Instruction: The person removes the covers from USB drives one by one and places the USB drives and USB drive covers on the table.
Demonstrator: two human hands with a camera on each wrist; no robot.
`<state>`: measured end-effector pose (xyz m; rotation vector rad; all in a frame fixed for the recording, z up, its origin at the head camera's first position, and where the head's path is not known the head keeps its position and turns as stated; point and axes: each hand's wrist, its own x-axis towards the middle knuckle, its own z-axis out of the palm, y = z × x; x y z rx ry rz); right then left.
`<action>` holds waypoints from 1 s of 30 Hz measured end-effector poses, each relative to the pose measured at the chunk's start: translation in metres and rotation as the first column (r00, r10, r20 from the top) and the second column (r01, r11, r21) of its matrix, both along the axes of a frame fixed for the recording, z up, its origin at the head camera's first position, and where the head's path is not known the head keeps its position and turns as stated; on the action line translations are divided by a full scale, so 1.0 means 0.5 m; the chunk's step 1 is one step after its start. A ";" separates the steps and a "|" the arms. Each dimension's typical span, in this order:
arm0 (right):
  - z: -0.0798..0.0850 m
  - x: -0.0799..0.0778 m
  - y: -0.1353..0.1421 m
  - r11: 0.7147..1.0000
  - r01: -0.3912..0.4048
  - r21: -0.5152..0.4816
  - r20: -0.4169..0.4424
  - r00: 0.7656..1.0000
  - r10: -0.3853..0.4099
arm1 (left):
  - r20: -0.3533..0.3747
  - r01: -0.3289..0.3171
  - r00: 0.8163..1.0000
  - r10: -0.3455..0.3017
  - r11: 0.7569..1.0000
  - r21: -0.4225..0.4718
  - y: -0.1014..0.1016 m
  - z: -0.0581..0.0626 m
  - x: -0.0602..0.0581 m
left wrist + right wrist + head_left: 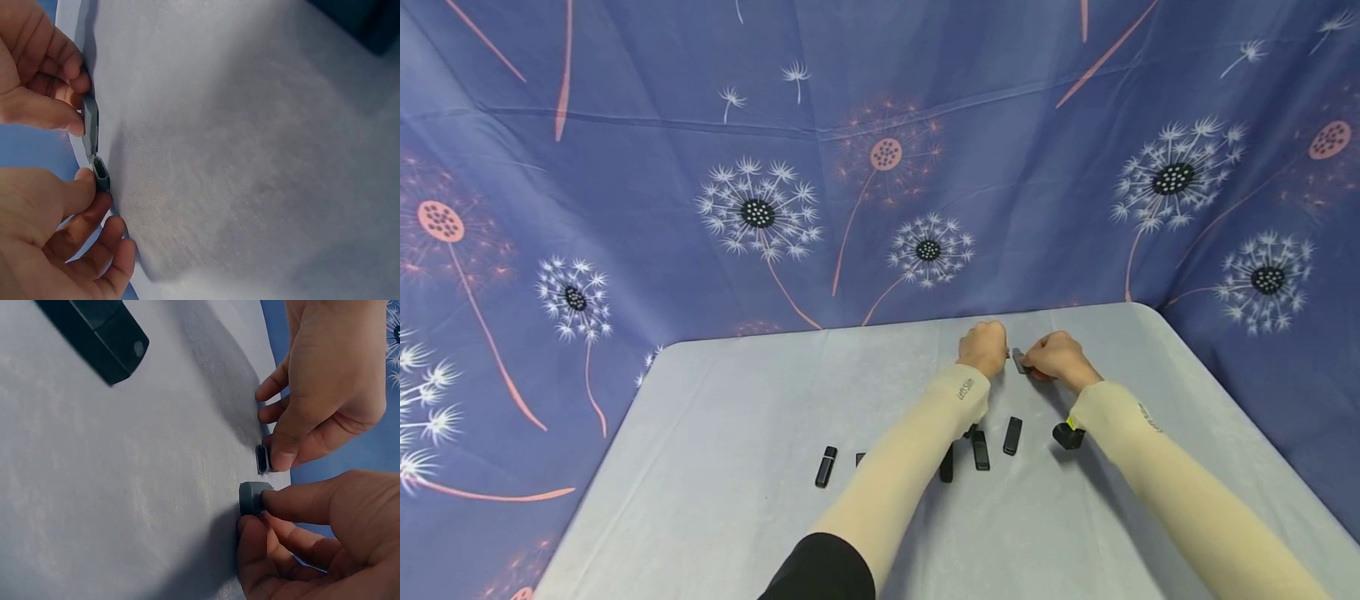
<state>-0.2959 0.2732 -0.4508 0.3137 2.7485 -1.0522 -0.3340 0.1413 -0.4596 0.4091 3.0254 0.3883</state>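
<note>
Close above the far edge of the table, my left hand (983,347) pinches a small hollow cap (101,175) between thumb and forefinger, its open end showing. My right hand (1056,357) pinches a grey USB stick (1019,360) between thumb and fingers; in the left wrist view its end comes right up to the cap. From the right wrist view, the left hand (331,394) sits above the right hand (350,531), with a narrow gap between the two pieces. The right hand's fingers cover part of the stick.
Nearer on the grey table (722,425) lie several black sticks: one with a silver band (826,467) at left, another black stick (1012,435) in front of the hands. The left sleeve (910,450) partly hides others. A patterned blue cloth (865,83) hangs behind the table.
</note>
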 end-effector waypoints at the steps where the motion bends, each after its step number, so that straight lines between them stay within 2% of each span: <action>1: 0.000 0.000 0.000 1.000 0.002 -0.004 0.002 1.000 -0.002 | 0.006 0.000 1.000 0.000 1.000 0.008 -0.002 0.001 0.000; 5: 0.000 -0.002 0.003 1.000 0.006 -0.025 0.020 1.000 -0.005 | 0.026 0.004 1.000 -0.006 0.998 0.055 -0.010 0.005 0.003; 12: 0.004 0.007 0.014 0.997 -0.010 -0.075 0.018 1.000 0.011 | 0.031 0.075 0.996 -0.078 0.993 0.092 -0.032 0.023 0.021; 20: -0.002 0.052 0.034 0.999 -0.034 -0.016 -0.066 0.997 0.033 | -0.023 0.167 0.986 -0.165 0.980 0.108 -0.051 0.051 0.077; 24: 0.005 0.078 0.032 0.996 -0.084 -0.004 -0.111 0.990 0.083 | -0.051 0.229 0.973 -0.224 0.968 0.104 -0.076 0.059 0.104; 30: 0.018 0.127 0.017 0.982 -0.181 0.044 -0.201 0.962 0.186 | -0.032 0.267 0.964 -0.265 0.961 0.075 -0.113 0.058 0.149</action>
